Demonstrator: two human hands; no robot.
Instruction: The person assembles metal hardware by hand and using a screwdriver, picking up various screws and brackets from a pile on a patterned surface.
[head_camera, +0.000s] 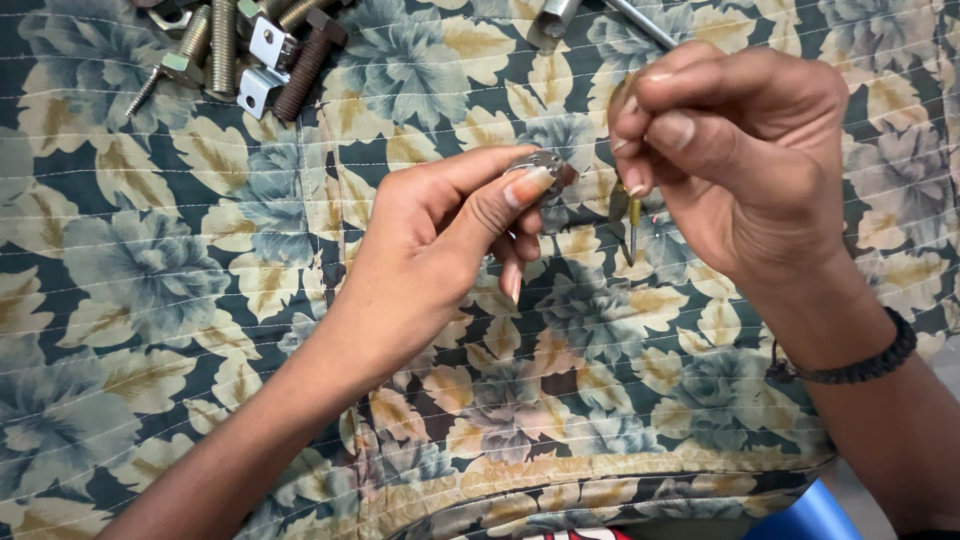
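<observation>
My left hand (440, 235) pinches a small silvery metal nut (545, 165) between thumb and forefinger, held above the quilt. My right hand (735, 150) is closed around a thin metal pin or small tool (632, 225) whose tip points downward just right of the nut. The two hands almost touch near the middle of the view. Most of the thin piece is hidden inside my right fingers. A dark braided band (860, 368) circles my right wrist.
A floral quilted cloth (200, 300) in green, yellow and grey covers the whole surface. A pile of large threaded bolts and square nuts (250, 55) lies at the top left. More metal parts (590, 15) sit at the top edge. A blue object (810, 515) shows at the bottom right.
</observation>
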